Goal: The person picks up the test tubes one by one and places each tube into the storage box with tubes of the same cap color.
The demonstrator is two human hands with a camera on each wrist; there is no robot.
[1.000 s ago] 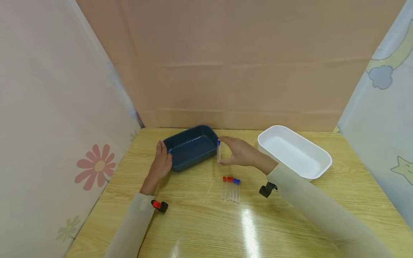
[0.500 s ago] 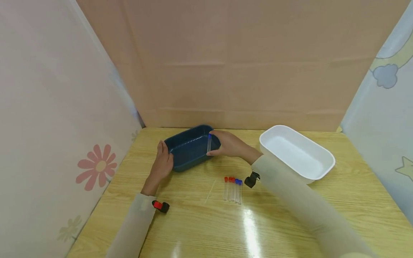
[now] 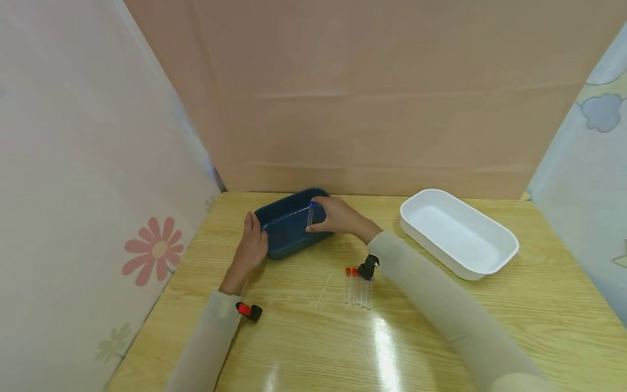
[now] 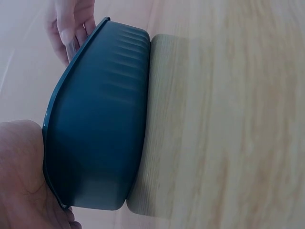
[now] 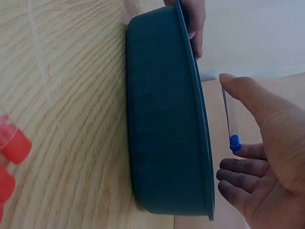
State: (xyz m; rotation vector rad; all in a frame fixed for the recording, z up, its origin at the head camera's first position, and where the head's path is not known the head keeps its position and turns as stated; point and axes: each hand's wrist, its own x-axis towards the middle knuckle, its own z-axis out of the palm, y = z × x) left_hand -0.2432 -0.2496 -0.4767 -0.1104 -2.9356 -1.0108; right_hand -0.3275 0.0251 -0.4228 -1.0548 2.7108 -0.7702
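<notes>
At the left end of a dark blue basin [image 3: 285, 251], my left hand [image 3: 251, 247] grips the rim. My right hand [image 3: 341, 215] is over the basin's right end and pinches a clear test tube [image 3: 310, 216] end to end between thumb and a finger. The tube's blue cap [image 5: 234, 142] rests against a fingertip, while the thumb presses the other end. In the left wrist view, part of the tube is hidden behind the basin wall. Several more capped test tubes [image 3: 357, 296] lie side by side on the table, partly covered by the right wrist camera.
A white basin [image 3: 453, 261] stands at the right rear of the wooden table [image 3: 313, 343]. Red caps [image 5: 18, 147] of the lying tubes show close by in the right wrist view. A tan backdrop [image 3: 313, 125] rises behind the table, with patterned side panels.
My right hand has carried the test tube leftward from beside the dark blue basin to over its inside. The left hand keeps its grip on the rim.
</notes>
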